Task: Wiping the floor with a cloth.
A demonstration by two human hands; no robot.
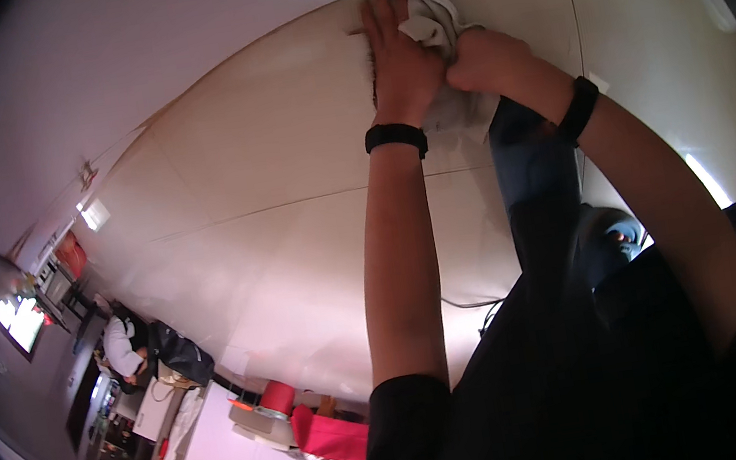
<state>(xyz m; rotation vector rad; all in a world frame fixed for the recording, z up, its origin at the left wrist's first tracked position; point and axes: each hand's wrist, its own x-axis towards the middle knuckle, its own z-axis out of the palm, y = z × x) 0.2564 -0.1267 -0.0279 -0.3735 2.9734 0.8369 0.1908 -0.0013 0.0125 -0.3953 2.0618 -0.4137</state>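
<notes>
A crumpled grey-white cloth (425,28) lies bunched on the pale tiled floor, close to the foot of the white wall. My left hand (406,69) presses onto its left side, fingers stretched forward and somewhat apart. Just to the right, my right hand (489,59) is curled into a fist around a bunched part of the cloth. The two hands nearly touch, and the fingertips of the right one are hidden. A dark band circles each wrist.
The white wall (171,59) runs along the far left. My trouser leg (535,167) is beside the hands, and a thin dark cable (469,302) lies on the floor. Farther left are a person in a white top (122,346), a black bag (180,353) and a red item (330,435).
</notes>
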